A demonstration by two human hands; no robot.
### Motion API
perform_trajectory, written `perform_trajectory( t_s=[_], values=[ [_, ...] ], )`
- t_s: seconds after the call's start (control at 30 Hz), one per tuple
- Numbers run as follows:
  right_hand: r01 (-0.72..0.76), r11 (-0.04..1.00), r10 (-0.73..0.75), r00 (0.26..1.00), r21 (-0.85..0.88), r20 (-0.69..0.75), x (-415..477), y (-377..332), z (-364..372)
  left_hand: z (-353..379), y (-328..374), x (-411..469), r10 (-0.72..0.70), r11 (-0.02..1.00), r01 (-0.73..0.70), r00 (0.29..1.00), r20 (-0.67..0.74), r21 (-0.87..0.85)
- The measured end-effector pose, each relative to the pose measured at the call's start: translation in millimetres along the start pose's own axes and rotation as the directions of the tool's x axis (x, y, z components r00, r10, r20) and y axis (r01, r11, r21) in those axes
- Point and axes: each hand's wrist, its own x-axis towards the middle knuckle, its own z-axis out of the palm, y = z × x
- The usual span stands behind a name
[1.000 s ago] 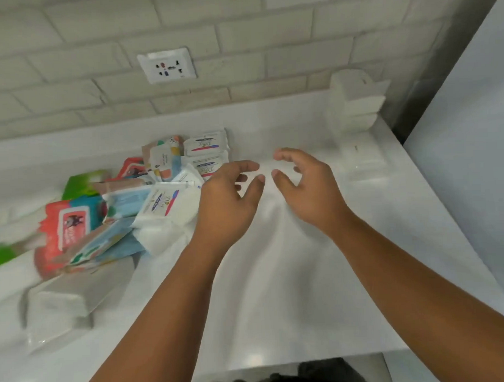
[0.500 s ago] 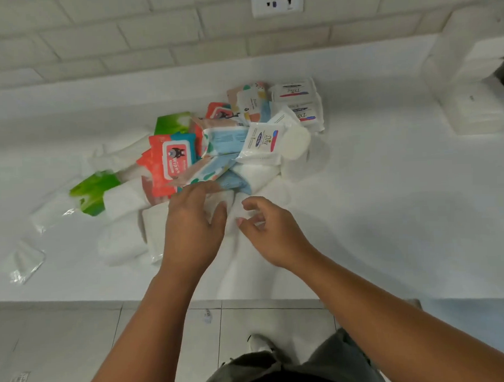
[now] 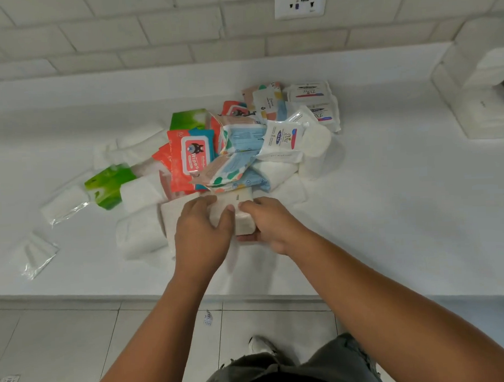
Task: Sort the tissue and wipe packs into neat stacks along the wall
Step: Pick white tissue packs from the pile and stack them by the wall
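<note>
A loose heap of tissue and wipe packs lies on the white counter (image 3: 388,214). It holds a red wipes pack (image 3: 190,158), a green pack (image 3: 107,183), blue spotted packs (image 3: 238,151), white Dove packs (image 3: 283,139) and plain white tissue packs (image 3: 141,232). At the heap's near edge both my hands grip one white tissue pack (image 3: 243,218). My left hand (image 3: 202,238) covers its left side. My right hand (image 3: 270,227) wraps its right end, thumb underneath.
A neat stack of white packs (image 3: 481,97) stands at the far right against the brick wall (image 3: 154,37). A wall socket (image 3: 300,2) sits above the heap. Loose clear wrappers (image 3: 40,255) lie at the left. The counter's front edge (image 3: 106,297) runs just below my wrists, with tiled floor beneath.
My hands moved from the bare counter to the heap's near edge and closed on a white tissue pack. The view shifted left and down, so the heap is now central.
</note>
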Motion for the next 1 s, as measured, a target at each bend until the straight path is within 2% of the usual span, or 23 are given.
perform_trajectory(
  t_s=[0.17,0.27,0.47,0.67,0.87,1.0],
  values=[
    [-0.036,0.995,0.041,0.998,-0.093,0.054,-18.9,-1.5,-41.7,22.9,4.0,-14.3,-0.217,0.951,0.24,0.967,0.13,-0.195],
    [-0.032,0.991,0.042,0.996,-0.129,0.078,-31.5,1.0,-70.7,37.2,13.7,-20.0,-0.258,0.93,0.3,0.945,0.203,-0.214],
    [0.007,0.99,0.0,0.999,-0.141,0.05,-53.3,6.6,-133.2,71.5,45.1,-36.8,-0.147,0.932,0.238,0.938,0.314,-0.274],
    [0.13,0.991,-0.131,0.99,0.032,0.06,-76.5,2.7,-209.6,110.8,100.8,-45.3,0.035,0.932,0.085,0.946,0.321,-0.352],
    [0.285,0.953,-0.281,0.958,0.101,-0.05,-97.9,-24.5,-290.6,161.0,182.2,-39.9,0.202,0.89,-0.031,0.921,0.332,-0.455],
    [0.378,0.922,-0.364,0.921,0.089,-0.136,-106.0,-55.2,-345.2,200.2,242.4,-28.1,0.254,0.872,-0.073,0.913,0.319,-0.484]
  ],
)
